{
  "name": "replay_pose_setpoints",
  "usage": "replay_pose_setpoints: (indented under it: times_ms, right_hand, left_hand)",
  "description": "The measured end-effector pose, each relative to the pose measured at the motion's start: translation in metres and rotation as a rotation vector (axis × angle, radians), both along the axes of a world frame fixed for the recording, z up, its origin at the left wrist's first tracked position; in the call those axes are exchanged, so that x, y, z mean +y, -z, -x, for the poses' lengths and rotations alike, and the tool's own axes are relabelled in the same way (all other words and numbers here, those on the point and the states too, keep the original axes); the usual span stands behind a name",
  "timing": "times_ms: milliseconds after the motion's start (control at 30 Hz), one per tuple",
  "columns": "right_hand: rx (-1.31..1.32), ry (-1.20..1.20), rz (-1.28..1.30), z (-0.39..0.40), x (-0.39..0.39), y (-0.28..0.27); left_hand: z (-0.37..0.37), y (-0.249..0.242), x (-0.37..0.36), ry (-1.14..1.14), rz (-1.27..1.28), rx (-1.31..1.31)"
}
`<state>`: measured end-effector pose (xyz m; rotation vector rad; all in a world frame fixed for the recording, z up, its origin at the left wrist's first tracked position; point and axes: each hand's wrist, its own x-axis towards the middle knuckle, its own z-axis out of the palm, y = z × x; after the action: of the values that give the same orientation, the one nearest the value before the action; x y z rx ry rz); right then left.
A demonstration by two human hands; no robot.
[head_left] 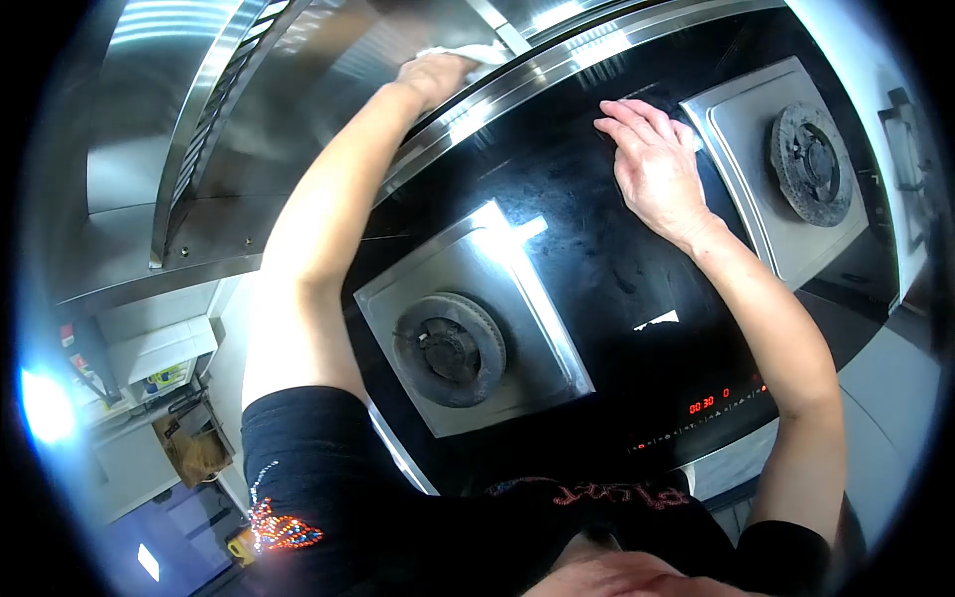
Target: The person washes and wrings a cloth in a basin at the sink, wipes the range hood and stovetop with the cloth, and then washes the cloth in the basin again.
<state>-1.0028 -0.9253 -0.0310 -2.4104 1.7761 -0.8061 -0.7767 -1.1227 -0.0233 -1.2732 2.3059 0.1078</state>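
At the far edge of the black glass cooktop (587, 289), my left hand (435, 80) presses a white cloth (482, 54) near the metal trim and the steel panel behind it. My left fingers are bent over the cloth and partly hidden. My right hand (657, 169) lies on the glass between the two burner plates, close to the right plate (741, 129). Its fingers are stretched out, and a small bit of something white shows beside the fingertips, partly covered by the hand.
A round burner (450, 348) sits on the left steel plate (537, 338). Another burner (814, 164) is at the right. Red digits (702, 406) glow near the front edge. A steel hood (199, 129) stands at upper left, and shelves (159, 358) lie at lower left.
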Motion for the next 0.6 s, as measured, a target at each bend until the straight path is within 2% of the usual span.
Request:
replay_pose_setpoints:
  times_ms: [67, 100, 200, 300, 400, 433, 500, 533, 567, 600]
  right_hand:
    - [-0.016, 0.0, 0.005, 0.001, -0.001, 0.002]
    - [-0.022, 0.001, 0.003, 0.001, -0.001, 0.002]
    - [-0.049, -0.003, 0.013, 0.001, -0.001, 0.005]
    - [-0.075, 0.0, -0.001, 0.002, -0.001, 0.003]
    - [-0.109, 0.0, -0.011, 0.001, 0.0, 0.001]
    - [-0.118, -0.004, -0.01, 0.002, -0.001, 0.002]
    - [-0.115, 0.0, -0.008, 0.002, 0.0, 0.001]
    - [-0.113, -0.001, -0.003, 0.001, -0.001, 0.002]
    - [-0.113, -0.008, 0.07, 0.0, -0.002, 0.003]
    - [-0.13, -0.016, 0.088, 0.001, -0.003, 0.003]
  left_hand:
    - [-0.005, -0.029, 0.018, -0.052, -0.03, -0.104]
    - [-0.021, -0.017, 0.009, -0.025, 0.019, -0.151]
    - [-0.062, -0.023, 0.016, -0.105, -0.046, -0.009]
    - [-0.104, -0.033, 0.033, -0.185, 0.05, 0.073]
    - [-0.117, -0.073, 0.064, -0.46, 0.007, 0.324]
    - [-0.121, -0.084, 0.081, -0.607, 0.005, 0.585]
    - [-0.121, -0.1, 0.118, -0.888, -0.078, 1.301]
    - [-0.116, -0.106, 0.136, -1.113, -0.186, 1.844]
    - [-0.124, -0.102, 0.142, -1.118, -0.497, 2.17]
    - [-0.134, -0.097, 0.156, -0.933, -0.68, 2.302]
